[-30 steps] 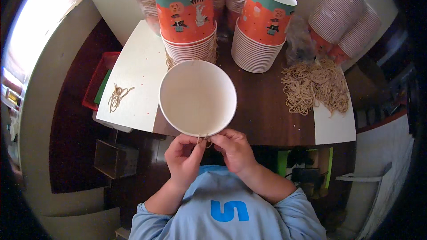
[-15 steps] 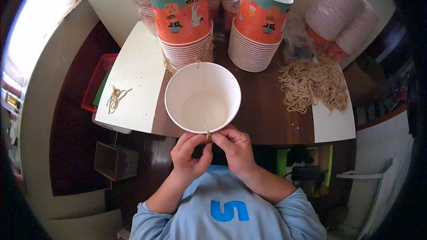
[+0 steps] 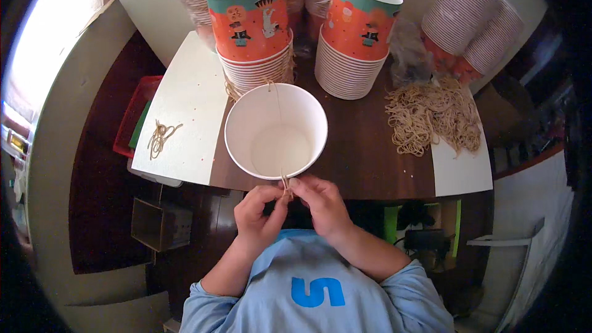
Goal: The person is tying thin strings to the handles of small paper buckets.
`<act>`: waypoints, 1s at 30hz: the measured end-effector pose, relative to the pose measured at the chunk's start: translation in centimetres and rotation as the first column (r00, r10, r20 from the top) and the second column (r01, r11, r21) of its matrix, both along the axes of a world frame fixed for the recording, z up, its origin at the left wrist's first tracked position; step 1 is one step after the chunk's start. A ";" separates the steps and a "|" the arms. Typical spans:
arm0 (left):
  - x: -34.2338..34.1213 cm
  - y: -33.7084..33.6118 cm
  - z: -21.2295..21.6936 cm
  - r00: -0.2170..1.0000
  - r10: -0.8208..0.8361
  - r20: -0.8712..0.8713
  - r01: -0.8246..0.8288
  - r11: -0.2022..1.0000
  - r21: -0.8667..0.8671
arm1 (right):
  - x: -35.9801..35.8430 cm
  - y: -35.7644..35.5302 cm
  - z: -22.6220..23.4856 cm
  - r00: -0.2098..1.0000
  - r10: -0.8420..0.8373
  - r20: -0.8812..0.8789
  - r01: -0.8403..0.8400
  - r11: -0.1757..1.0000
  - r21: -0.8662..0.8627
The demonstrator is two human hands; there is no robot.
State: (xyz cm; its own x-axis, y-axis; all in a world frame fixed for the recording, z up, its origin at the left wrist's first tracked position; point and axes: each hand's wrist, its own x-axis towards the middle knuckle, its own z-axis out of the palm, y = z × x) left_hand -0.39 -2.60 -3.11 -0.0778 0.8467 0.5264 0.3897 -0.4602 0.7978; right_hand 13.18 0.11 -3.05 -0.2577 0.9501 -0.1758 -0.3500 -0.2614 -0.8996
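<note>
A white-lined paper bucket (image 3: 243, 142) stands at the table's front edge with its mouth tilted toward me. A thin tan cord (image 3: 285, 181) passes through its near rim, and another bit of cord shows at the far rim, with a strand running down inside. Just below the near rim, my left hand (image 3: 260, 214) is closed, pinching the cord between thumb and forefinger. My right hand (image 3: 325, 207) is closed on the same cord from the other side, its fingertips against the left ones. The knot or loop between the fingertips is partly hidden.
Behind the bucket stand two stacks of orange-and-green paper buckets, left (image 3: 250, 28) and right (image 3: 357, 24). A heap of tan cords (image 3: 431, 114) lies at right, a few loose cords (image 3: 161, 139) at left. Plastic-wrapped bucket stacks (image 3: 462, 9) stand farther back.
The bucket has shifted slightly left and away from me. My fingers have drawn a little apart from the rim, showing more cord, and the strand inside the bucket has become visible.
</note>
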 end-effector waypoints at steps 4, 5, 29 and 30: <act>-0.3 -0.3 -0.1 0.996 -0.031 0.078 0.038 0.995 -0.093 | 0.3 0.4 0.2 0.989 0.077 -0.124 -0.093 0.988 -0.123; -0.4 -0.5 -0.4 0.997 -0.030 0.078 0.037 0.995 -0.093 | 0.4 0.5 0.3 0.982 0.081 -0.169 -0.103 0.987 -0.124; -0.8 0.0 -0.1 0.742 -0.002 0.670 0.268 0.917 -0.294 | 0.8 1.7 -0.1 0.759 -0.372 0.534 -0.022 0.806 0.592; -1.2 0.0 0.0 0.912 0.003 0.411 0.092 0.973 -0.212 | 1.1 1.6 0.2 0.759 -0.372 0.534 -0.022 0.806 0.592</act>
